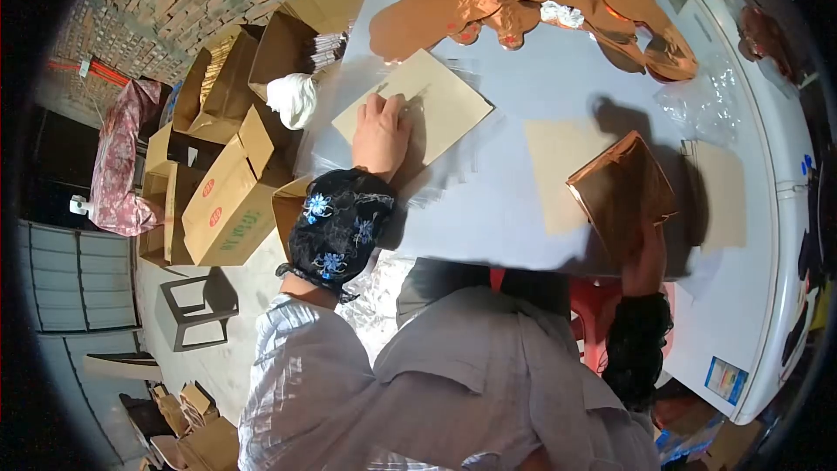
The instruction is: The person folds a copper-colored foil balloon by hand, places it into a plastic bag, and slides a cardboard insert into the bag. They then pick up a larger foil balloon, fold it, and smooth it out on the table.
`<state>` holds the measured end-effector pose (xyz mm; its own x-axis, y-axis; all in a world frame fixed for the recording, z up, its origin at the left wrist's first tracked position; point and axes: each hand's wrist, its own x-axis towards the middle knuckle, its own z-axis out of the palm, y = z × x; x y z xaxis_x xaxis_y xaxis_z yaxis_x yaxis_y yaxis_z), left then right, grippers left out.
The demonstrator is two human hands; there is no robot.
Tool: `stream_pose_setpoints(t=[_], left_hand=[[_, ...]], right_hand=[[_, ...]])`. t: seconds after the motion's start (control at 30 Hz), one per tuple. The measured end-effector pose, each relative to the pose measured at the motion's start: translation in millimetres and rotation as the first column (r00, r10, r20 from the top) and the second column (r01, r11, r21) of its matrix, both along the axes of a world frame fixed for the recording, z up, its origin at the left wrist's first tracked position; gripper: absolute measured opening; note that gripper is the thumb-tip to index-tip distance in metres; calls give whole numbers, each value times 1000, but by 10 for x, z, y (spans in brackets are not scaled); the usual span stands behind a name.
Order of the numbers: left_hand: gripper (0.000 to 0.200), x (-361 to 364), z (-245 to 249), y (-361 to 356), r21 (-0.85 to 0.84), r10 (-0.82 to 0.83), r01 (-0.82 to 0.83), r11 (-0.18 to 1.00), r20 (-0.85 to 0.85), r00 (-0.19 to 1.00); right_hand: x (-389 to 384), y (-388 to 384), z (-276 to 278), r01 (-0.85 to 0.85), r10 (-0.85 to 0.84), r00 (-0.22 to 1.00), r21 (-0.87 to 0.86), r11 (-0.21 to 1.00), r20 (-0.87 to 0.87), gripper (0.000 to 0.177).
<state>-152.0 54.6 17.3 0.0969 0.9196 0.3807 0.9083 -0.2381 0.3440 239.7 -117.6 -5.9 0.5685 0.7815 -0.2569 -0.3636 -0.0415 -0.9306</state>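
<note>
My left hand (381, 135) lies over the near left edge of a square beige card sheet (449, 109). Its fingers are curled and closed on the card; the thumb is hidden. Under the card spreads a pile of clear plastic bags (445, 183). At the right, my right hand (647, 260) grips the near edge of a folded, shiny copper-coloured foil packet (623, 192), held tilted above the table. Another beige card (554, 166) shows partly behind the packet. More beige cards (722, 192) are stacked farther right, partly in shadow.
Copper foil sheets (418, 22) and crumpled foil cover the far side of the white table (523, 78). Open cardboard boxes (227, 218) crowd the left, with a white bundle (292, 101) on them. A stool (196, 305) stands on the floor. A white appliance-like body (758, 105) borders the right.
</note>
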Motion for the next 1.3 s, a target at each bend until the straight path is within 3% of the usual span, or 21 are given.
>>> stream_pose_setpoints(t=[0.03, 0.1, 0.13, 0.2, 0.23, 0.27, 0.3, 0.4, 0.57, 0.63, 0.7, 0.77, 0.83, 0.87, 0.9, 1.0, 1.07, 1.13, 1.3], left_hand=[[24, 3, -4, 7, 8, 2, -2, 1000, 4, 1000], [21, 12, -4, 1, 15, 10, -10, 1000, 16, 1000], [19, 20, 2, -3, 15, 14, -14, 1000, 23, 1000], [16, 24, 9, 3, 20, 18, -19, 1000, 29, 999], [15, 22, -5, 10, 24, 19, -20, 1000, 30, 999], [15, 17, -19, 18, 28, 20, -21, 999, 29, 999], [14, 9, -27, 33, 25, 17, -18, 1000, 37, 999], [14, -24, -61, 65, 19, 7, -8, 1000, 59, 998], [23, 0, 60, -59, 152, -101, 83, 985, 115, 988], [31, 44, 266, -329, 145, -172, 178, 973, -51, 984], [37, 0, 235, -455, 132, -212, 236, 963, -173, 962], [37, -40, 124, -498, 47, -230, 241, 969, -167, 959], [32, -32, 98, -541, 17, -222, 227, 974, -152, 963], [30, -19, 89, -558, 2, -221, 224, 975, -156, 963], [29, -10, 81, -568, -12, -219, 220, 975, -158, 963], [24, 34, 86, -617, 21, -216, 221, 975, -142, 966], [24, 91, 65, -661, 123, -235, 249, 961, -115, 965], [26, 142, 84, -715, 74, -227, 236, 969, -118, 967], [28, 275, 69, -844, 26, -258, 262, 965, -107, 960]], right_hand=[[-90, 32, 97, 35, -35, 999, -8, 999, -24, 11], [-88, 14, 78, 18, -18, 991, 4, 1000, 130, 15], [-2, -11, -56, -36, 29, 952, 17, 999, 303, 17], [196, -76, -263, -147, 128, 762, -23, 989, 635, 30], [266, -102, -291, -193, 183, 608, -79, 978, 773, 41], [311, -119, -338, -214, 211, 540, -110, 971, 814, 46], [314, -124, -325, -231, 235, 469, -139, 963, 851, 52], [269, -118, -301, -243, 234, 504, -124, 962, 832, 51], [171, -159, -47, -243, 223, 224, -167, 955, 949, 53], [163, -183, -83, -284, 224, 297, -138, 949, 928, 53], [95, -200, -63, -310, 258, 280, -167, 936, 925, 52], [-144, -168, 148, -314, 312, 169, -249, 916, 935, 50], [-363, -71, 112, -376, 354, 415, -196, 906, 838, 44], [-491, -20, 163, -450, 452, 798, -105, 887, 399, 39], [-690, 50, 319, -322, 315, 934, -17, 947, -171, 35], [-980, 112, 351, -456, 465, 876, 95, 885, -126, 33], [-1116, 85, 454, -482, 482, 844, 59, 874, -235, 34], [-1166, -19, 424, -515, 509, 821, 48, 856, -257, 34], [-1100, -294, 384, -408, 400, 880, 22, 913, -255, 25]])
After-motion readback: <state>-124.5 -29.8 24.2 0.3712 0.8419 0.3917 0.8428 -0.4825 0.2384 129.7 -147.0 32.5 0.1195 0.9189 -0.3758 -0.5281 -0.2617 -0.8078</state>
